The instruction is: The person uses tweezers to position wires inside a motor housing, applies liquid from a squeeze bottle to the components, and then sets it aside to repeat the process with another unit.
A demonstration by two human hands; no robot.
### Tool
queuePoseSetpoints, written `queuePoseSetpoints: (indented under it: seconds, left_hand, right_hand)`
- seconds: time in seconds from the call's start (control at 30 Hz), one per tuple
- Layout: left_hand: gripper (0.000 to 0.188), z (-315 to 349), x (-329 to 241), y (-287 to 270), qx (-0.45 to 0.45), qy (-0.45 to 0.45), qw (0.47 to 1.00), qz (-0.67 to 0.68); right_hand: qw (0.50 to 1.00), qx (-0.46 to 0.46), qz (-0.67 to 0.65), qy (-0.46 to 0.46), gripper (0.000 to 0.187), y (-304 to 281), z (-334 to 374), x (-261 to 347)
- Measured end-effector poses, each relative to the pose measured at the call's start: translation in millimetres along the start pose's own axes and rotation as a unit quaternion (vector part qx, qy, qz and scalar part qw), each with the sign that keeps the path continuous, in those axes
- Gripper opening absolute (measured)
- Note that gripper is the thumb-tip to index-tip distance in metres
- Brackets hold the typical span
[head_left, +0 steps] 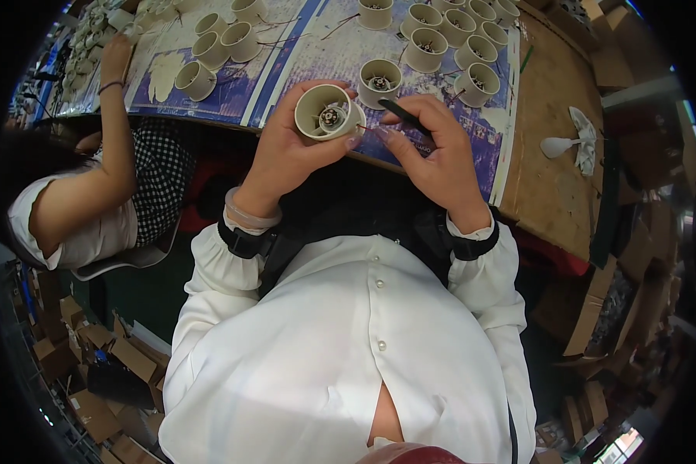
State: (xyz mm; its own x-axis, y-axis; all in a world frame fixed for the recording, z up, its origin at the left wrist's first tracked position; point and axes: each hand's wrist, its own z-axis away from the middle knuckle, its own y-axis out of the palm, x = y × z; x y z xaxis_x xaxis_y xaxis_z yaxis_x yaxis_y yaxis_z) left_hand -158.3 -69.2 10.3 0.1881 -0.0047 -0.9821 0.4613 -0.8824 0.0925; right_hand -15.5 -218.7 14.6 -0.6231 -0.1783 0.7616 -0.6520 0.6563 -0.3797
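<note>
My left hand (pixel 278 155) is wrapped round a cream cylindrical housing (pixel 305 108), its open top tilted toward me. Inside the housing sits a round metal part with a dark centre, perhaps a small motor (pixel 332 116). A thin red wire (pixel 368 129) runs from the housing's right side toward the fingertips of my right hand (pixel 439 151). That hand is closed on a slim black-handled tool (pixel 407 116), whose working end I cannot make out. Just beyond my hands a similar cream housing (pixel 380 83) stands upright on the table.
More cream housings (pixel 427 50) are grouped at the table's far right, others (pixel 240 42) at the far left with wires trailing. A white bulb-shaped item (pixel 557 147) and a crumpled white cloth (pixel 585 139) lie on brown board. Another person's arm (pixel 116 147) reaches in at left.
</note>
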Motion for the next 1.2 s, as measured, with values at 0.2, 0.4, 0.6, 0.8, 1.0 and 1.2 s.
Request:
queuePoseSetpoints:
  seconds: [0.2, 0.4, 0.6, 0.8, 1.0, 1.2]
  left_hand:
    - [0.052, -1.6, -2.2, 2.4, 0.010, 0.005, 1.000, -0.023]
    - [0.053, -2.3, -0.3, 5.2, 0.014, 0.003, 1.000, -0.009]
    - [0.051, -2.0, 6.5, 8.1, -0.020, -0.002, 0.999, 0.049]
    - [0.045, -7.5, 1.7, 8.5, -0.063, -0.107, 0.956, 0.265]
    - [0.044, -11.3, 9.9, 12.2, -0.059, -0.014, 0.987, 0.146]
    - [0.052, -15.7, 14.9, 12.6, -0.101, 0.074, 0.992, 0.025]
  right_hand:
    - [0.995, -0.006, 0.070, -0.072, 0.019, 2.2, -2.6, 2.6]
    - [0.996, 0.018, 0.086, -0.023, 0.018, 5.7, 2.2, -1.0]
    - [0.999, 0.024, 0.019, 0.036, 0.015, 12.6, 4.1, 1.3]
    - [0.997, 0.011, -0.026, 0.067, 0.013, 17.4, 3.6, 7.3]
    - [0.998, 0.010, 0.054, -0.026, 0.014, 13.0, 4.4, 3.9]
    - [0.998, 0.047, 0.050, 0.000, 0.017, 13.4, 6.3, 4.8]
